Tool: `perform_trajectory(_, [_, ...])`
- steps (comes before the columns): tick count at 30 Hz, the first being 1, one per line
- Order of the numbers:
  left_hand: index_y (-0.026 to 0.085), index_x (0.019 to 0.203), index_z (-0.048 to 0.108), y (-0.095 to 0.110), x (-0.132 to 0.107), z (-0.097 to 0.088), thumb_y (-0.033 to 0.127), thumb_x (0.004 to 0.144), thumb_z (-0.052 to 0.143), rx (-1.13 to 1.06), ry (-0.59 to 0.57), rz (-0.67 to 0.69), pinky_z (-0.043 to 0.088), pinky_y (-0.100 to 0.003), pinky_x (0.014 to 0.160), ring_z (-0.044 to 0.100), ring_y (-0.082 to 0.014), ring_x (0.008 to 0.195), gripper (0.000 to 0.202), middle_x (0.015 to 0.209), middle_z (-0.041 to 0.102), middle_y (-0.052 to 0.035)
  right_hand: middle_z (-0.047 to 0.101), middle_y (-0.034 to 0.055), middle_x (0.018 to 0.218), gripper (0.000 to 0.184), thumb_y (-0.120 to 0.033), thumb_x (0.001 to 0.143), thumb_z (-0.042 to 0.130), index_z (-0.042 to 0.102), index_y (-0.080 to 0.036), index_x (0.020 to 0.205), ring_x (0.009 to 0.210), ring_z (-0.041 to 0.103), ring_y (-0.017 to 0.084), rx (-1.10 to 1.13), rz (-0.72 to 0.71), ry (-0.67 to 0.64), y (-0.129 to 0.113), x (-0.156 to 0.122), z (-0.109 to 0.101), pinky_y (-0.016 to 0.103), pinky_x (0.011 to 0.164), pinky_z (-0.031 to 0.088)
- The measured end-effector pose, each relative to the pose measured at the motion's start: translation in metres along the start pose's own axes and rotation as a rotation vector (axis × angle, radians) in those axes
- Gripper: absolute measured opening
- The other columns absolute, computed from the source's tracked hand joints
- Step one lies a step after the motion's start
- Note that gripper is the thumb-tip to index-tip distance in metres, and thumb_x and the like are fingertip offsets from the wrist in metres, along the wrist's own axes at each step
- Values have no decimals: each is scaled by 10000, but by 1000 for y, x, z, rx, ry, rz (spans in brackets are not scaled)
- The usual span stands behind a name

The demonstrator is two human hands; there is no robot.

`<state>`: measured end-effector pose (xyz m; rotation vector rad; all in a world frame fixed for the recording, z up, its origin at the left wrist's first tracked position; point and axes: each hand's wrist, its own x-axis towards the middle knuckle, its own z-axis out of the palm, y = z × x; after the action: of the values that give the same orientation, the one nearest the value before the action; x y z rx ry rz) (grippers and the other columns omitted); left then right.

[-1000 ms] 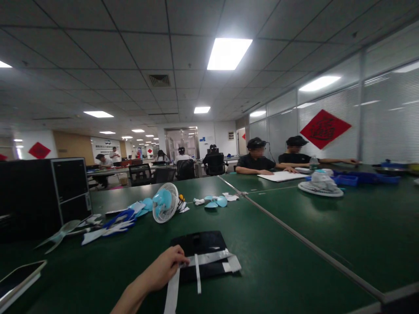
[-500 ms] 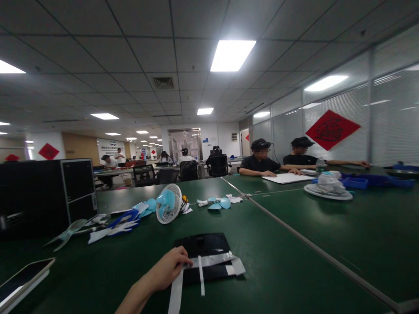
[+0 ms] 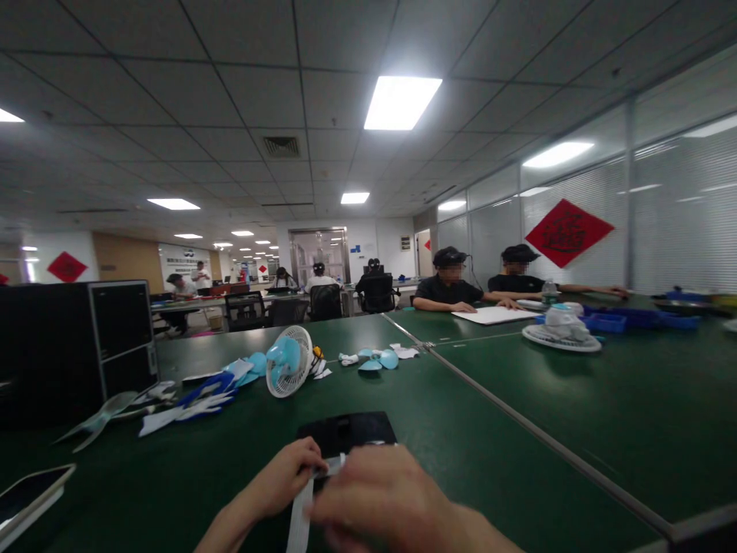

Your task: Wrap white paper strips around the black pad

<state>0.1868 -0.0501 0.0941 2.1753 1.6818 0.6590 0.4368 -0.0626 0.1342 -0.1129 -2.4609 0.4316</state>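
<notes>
My left hand (image 3: 288, 478) pinches the end of a white strip (image 3: 299, 518) that hangs down toward the near edge of the green table (image 3: 518, 461). A flat black object (image 3: 345, 432) lies just beyond it, partly hidden. My right hand (image 3: 385, 499) has come in over the black object and the strips, blurred, with its back to the camera; its fingers are hidden. It covers most of the white and silver strips.
A small white and blue fan (image 3: 288, 370) stands further back, with blue and white parts (image 3: 190, 399) to its left and more (image 3: 374, 358) to its right. A black box (image 3: 74, 346) and a phone (image 3: 31, 491) are at left. Two people (image 3: 452, 288) sit at the far right table.
My right hand has entered from the lower right and now covers the strips and the near part of the black object. My left hand keeps its pinch in place.
</notes>
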Motion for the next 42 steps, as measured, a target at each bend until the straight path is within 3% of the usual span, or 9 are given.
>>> perform_trajectory(4, [215,836,685,-12,1,-3,129,773,371,55,91,-51,414,-225,840,578,-132,886,332,943,646,-3,655,53,967,210,-260,837,568,684,-204,1003,920,586,199,-315,286,-96,77,64,-22,289,800,437])
perform_trajectory(7, [204,803,654,-29,0,-8,107,780,360,191,172,-171,417,-232,801,585,-130,863,311,915,642,-10,651,98,1011,277,-264,759,653,695,-168,1014,958,575,234,-423,407,-217,130,80,-8,301,800,428])
perform_trajectory(9, [200,810,641,-41,-3,-12,124,815,355,288,191,-265,421,-243,773,589,-137,847,296,916,635,-21,646,110,1032,299,-291,745,673,701,-163,1013,975,571,238,-406,386,-265,151,82,6,311,838,418])
perform_trajectory(14, [192,835,623,-66,-12,-24,145,864,348,422,198,-403,425,-255,758,595,-149,852,280,943,626,-46,651,103,1026,296,-304,737,685,706,-165,997,947,583,231,-371,363,-286,171,86,23,291,809,437])
perform_trajectory(22, [203,863,621,-83,-19,-34,171,873,353,437,184,-500,435,-266,740,602,-174,897,270,965,633,-51,665,-3,946,211,-258,787,625,703,-229,980,869,604,175,-366,373,-190,170,77,20,226,747,437])
perform_trajectory(25, [206,852,623,-88,-18,-33,158,868,351,452,177,-493,435,-265,737,609,-170,883,276,956,640,-50,672,11,908,178,-280,794,606,710,-233,930,854,610,174,-393,412,-99,169,64,0,232,740,436])
perform_trajectory(28, [203,854,625,-92,-18,-32,155,863,364,451,178,-485,442,-268,748,611,-171,886,266,958,645,-52,675,59,960,244,-328,849,521,703,-204,956,902,608,170,-430,495,34,173,39,-34,228,775,414])
perform_trajectory(36, [203,921,638,-97,-20,-29,198,874,394,351,169,-490,459,-271,785,608,-172,920,248,1026,637,-55,699,118,919,236,-317,803,525,700,-164,846,852,636,253,-578,931,121,210,-70,-136,298,669,404])
perform_trajectory(42, [207,925,619,-101,-17,-27,212,878,373,335,153,-479,462,-274,768,607,-175,914,251,1026,631,-52,702,94,905,226,-347,803,526,700,-203,803,869,643,252,-608,1130,123,226,-124,-159,284,631,390])
